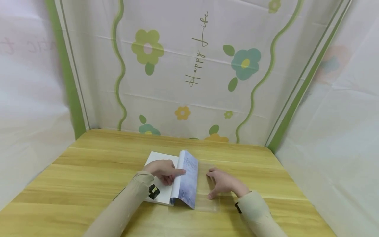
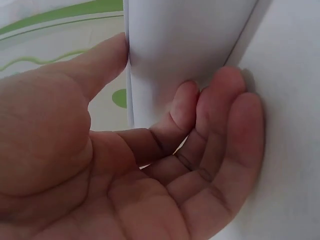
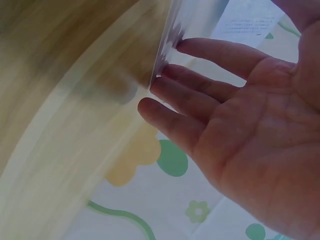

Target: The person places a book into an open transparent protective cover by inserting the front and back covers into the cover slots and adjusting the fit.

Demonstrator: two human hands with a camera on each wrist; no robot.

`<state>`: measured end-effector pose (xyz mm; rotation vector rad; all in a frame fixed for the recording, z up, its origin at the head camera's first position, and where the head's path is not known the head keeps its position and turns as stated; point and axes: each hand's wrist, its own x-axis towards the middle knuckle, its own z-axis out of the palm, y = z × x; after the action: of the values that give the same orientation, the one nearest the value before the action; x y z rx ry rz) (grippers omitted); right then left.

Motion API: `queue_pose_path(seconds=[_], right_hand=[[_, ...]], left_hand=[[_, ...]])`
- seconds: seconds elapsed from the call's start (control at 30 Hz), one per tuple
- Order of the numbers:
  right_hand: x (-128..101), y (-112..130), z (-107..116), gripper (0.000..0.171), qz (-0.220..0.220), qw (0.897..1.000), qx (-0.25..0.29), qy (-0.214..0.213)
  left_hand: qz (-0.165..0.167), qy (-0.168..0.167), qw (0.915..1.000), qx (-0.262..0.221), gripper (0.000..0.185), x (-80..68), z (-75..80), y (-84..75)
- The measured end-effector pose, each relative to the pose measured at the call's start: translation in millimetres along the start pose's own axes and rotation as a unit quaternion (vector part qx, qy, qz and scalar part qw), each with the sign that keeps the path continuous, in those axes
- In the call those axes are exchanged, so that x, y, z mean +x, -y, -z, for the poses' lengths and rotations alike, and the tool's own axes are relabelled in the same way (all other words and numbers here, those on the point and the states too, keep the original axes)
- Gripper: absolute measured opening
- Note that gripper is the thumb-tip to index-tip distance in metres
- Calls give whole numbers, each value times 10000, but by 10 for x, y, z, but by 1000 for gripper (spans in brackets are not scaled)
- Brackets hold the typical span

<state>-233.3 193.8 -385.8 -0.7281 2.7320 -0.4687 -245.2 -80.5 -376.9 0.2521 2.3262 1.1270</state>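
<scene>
Our left hand [image 1: 163, 168] pinches the book's [image 1: 165, 196] blue cover [image 1: 189, 181].
The book lies about midway between the tabletop's [image 1: 88, 168] left and right edges, apart from the far edge. We have the left grip closed, thumb outside the cover, curled fingers inside; our right hand [image 1: 224, 183] has its grip spread wide, fingertips touching a clear sleeve [image 1: 203, 188].

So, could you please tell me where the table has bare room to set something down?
The table is bare left of the left sleeve, right of the right hand, and in the far strip between book and curtain. The middle is crowded: left hand, book, clear sheet.
</scene>
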Motion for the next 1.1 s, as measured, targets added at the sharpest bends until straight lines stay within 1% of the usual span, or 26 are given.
queue_pose_path(seconds=[0.1, 0.23, 0.4, 0.57, 0.77, 0.97, 1.1], right_hand=[[-14, -31, 12, 88, 3, 9999, 77, 99], [-15, -34, 22, 88, -97, 9997, 158, 163], [-21, -4, 40, 88, -191, 9995, 233, 107], [-21, 5, 33, 89, -221, 9995, 238, 26], [-30, -3, 41, 89, -157, 9997, 159, -14], [-26, -15, 45, 89, -25, 9999, 117, -2], [-24, -32, 38, 90, -12, 9999, 97, -21]], left_hand=[[-37, -23, 10000, 6, 46, 5, -5, 2], [-114, -111, 9998, 90, 47, -3, -16, 9], [-224, -177, 9994, 192, 49, -24, -23, 11], [-289, -144, 9989, 342, 48, -52, -6, 14], [-277, -67, 9990, 356, 47, -53, -1, 18], [-308, -68, 9988, 387, 47, -49, -4, 26], [-333, -54, 9986, 407, 47, -60, -13, 6]])
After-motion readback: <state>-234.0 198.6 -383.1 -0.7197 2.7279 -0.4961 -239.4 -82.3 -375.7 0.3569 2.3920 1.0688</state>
